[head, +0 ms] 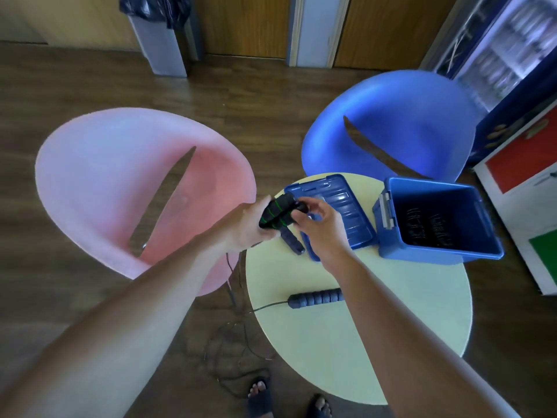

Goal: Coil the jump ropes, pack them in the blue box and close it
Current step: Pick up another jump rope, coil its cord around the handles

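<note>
My left hand [250, 224] grips a pair of black jump rope handles with green rings [275, 214], held together above the table's left edge. My right hand [319, 224] pinches the top of the same bundle with its fingertips. A blue handle [292, 241] lies on the table just below my hands. Another blue ribbed handle [315, 298] lies mid-table, its thin cord [241, 333] trailing off the edge onto the floor. The blue box [391, 245] stands open at the right, dark inside. Its lid [346, 206] lies flat beside it.
The round pale-yellow table [346, 351] has a pink chair [105, 176] to its left and a blue chair [407, 125] behind it. Cord loops lie on the wooden floor by my sandalled feet [259, 393]. A cabinet with red and green panels [527, 164] stands at right.
</note>
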The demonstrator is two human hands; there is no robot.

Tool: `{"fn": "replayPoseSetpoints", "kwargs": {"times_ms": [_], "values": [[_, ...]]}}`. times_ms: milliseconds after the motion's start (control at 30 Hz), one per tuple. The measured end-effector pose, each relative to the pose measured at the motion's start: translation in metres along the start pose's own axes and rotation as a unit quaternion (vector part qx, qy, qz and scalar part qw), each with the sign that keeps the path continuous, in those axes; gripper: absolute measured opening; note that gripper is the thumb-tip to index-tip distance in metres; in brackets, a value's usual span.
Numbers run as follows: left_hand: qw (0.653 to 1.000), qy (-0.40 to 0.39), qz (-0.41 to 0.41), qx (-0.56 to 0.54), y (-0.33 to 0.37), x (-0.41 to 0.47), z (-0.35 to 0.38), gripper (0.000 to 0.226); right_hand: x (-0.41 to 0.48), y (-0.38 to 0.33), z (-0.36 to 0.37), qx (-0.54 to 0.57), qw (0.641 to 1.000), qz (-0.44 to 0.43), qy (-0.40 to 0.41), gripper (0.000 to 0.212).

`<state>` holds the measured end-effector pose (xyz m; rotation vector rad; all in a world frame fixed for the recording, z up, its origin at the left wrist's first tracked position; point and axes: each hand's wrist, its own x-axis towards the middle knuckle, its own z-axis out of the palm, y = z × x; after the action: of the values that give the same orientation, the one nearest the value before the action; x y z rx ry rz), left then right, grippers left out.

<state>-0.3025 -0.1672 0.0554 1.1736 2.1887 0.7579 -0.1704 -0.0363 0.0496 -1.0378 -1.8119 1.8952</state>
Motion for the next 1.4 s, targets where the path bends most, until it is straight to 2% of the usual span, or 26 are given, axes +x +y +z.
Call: {"fn": "replayPoseSetpoints", "kwargs": {"times_ms": [200, 333, 467, 700, 900, 1100, 1200, 1400], "values": [[0.992, 0.075, -0.003, -0.101, 0.047, -0.012, -0.057, 0.043, -0.006, -0.072, 0.011, 0.044, 0.995, -0.090, 0.025, 0.020], [0.977, 0.168, 0.008, -0.135, 0.091, -0.025, -0.096, 0.041, -0.023, -0.100, 0.019, 0.032, 0.994, -0.105, -0.002, 0.005], [0.949, 0.204, 0.048, -0.234, 0.143, -0.040, -0.130, 0.048, -0.049, -0.136, 0.024, 0.061, 0.990, -0.115, -0.060, 0.021], [0.905, 0.230, 0.086, -0.348, 0.234, -0.060, -0.148, 0.017, -0.085, -0.205, -0.006, 0.094, 0.968, -0.204, -0.110, 0.024], [0.894, 0.303, 0.053, -0.327, 0.276, -0.059, -0.128, 0.024, -0.105, -0.221, -0.047, 0.086, 0.964, -0.217, -0.132, 0.024], [0.895, 0.295, 0.064, -0.329, 0.304, -0.064, -0.111, 0.025, -0.123, -0.224, -0.077, 0.097, 0.961, -0.202, -0.163, 0.026], [0.890, 0.300, 0.075, -0.336, 0.320, -0.068, -0.112, 0.026, -0.129, -0.232, -0.085, 0.087, 0.959, -0.214, -0.165, 0.030], [0.870, 0.314, 0.116, -0.362, 0.357, -0.076, -0.138, 0.018, -0.137, -0.259, -0.097, 0.080, 0.952, -0.247, -0.163, 0.024]]}}
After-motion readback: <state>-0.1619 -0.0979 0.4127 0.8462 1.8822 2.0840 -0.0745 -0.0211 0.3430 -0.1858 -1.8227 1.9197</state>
